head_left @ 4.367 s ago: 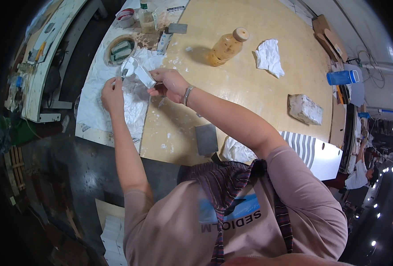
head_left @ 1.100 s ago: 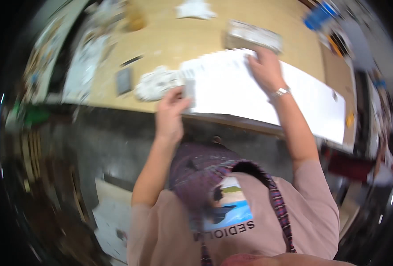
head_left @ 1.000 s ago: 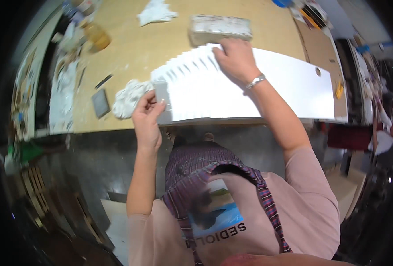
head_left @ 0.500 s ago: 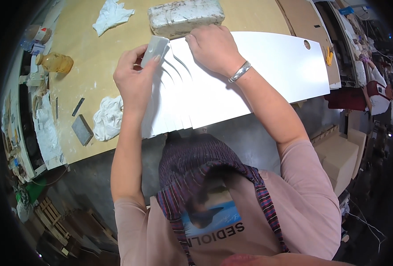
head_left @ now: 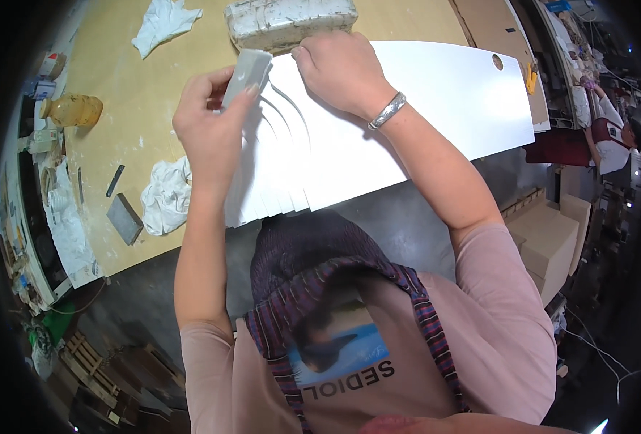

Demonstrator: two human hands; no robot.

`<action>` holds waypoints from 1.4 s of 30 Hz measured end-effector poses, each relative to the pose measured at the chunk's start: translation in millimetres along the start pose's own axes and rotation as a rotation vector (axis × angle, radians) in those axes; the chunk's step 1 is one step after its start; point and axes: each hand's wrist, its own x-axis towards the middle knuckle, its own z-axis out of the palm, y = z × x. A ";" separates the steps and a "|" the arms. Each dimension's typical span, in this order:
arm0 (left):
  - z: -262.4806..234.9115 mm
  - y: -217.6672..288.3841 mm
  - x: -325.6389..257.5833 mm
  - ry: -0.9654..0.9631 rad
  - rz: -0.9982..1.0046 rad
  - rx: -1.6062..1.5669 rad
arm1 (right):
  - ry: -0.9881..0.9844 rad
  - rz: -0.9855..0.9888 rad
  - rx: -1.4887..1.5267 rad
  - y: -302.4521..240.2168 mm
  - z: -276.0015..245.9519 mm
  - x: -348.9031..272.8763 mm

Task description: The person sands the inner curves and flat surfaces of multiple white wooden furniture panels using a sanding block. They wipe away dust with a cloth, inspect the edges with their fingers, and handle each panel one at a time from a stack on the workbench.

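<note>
A grey block (head_left: 248, 77), like a sanding block, is pinched between the thumb and fingers of my left hand (head_left: 206, 123). It is tilted over the left end of a fanned stack of white panels (head_left: 443, 101), whose curved edges show as thin dark lines. My right hand (head_left: 341, 72), fingers bent and close together, grips the panels at their far edge; its fingertips are partly hidden. Just beyond it lies a brick-shaped bundle (head_left: 291, 23) in stained whitish wrapping. The top panel has a round hole near its right end.
On the tan table (head_left: 118, 65) lie a white cloth (head_left: 167, 197), a second grey block (head_left: 124, 219), a small black strip (head_left: 115, 181) and a crumpled white cloth (head_left: 163, 26). A jar of yellowish liquid (head_left: 73, 110) stands left. Cardboard boxes (head_left: 545, 242) and another person (head_left: 610, 137) are at right.
The whole view has shifted slightly, with the table things now a little further left. Both hands keep their hold, and the grey block stays at the panels' left end.
</note>
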 end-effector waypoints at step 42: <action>-63.6 35.6 -103.2 -0.433 -0.030 0.021 | 0.042 -0.017 0.061 1.6 -3.3 0.0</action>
